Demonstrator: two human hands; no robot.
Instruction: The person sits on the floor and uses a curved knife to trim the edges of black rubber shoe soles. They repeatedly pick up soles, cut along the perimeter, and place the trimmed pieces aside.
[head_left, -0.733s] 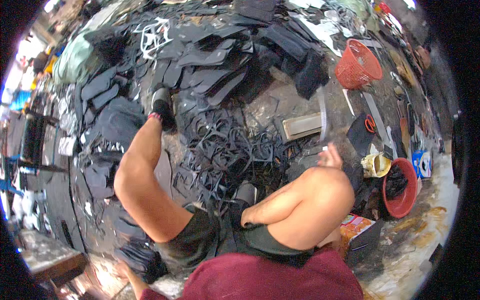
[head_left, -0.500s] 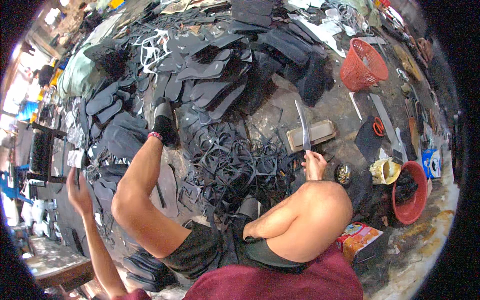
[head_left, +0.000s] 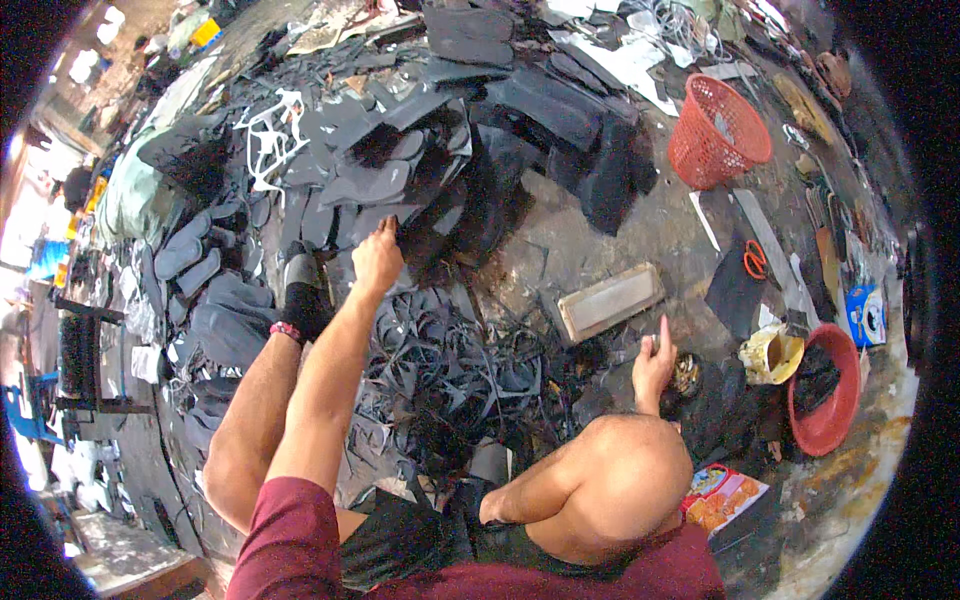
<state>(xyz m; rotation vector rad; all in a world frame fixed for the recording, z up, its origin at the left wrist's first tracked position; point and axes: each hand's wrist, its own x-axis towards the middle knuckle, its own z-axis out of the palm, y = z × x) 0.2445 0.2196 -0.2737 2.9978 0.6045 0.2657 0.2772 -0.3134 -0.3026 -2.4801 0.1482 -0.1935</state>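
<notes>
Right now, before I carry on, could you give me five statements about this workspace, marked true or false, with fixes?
1. The left hand is stretched toward the dark sole-shaped pieces. True.
2. The right hand rests inside the red bowl. False: it is to the left of the bowl, by the bent knee.
3. The red bowl has dark material in it. True.
4. The orange scissors lie in the red mesh basket. False: they lie on a dark sheet.
5. The pale rectangular block lies on the floor. True.

2 hands (head_left: pixel 378 262), 1 red bskt (head_left: pixel 698 145)
</notes>
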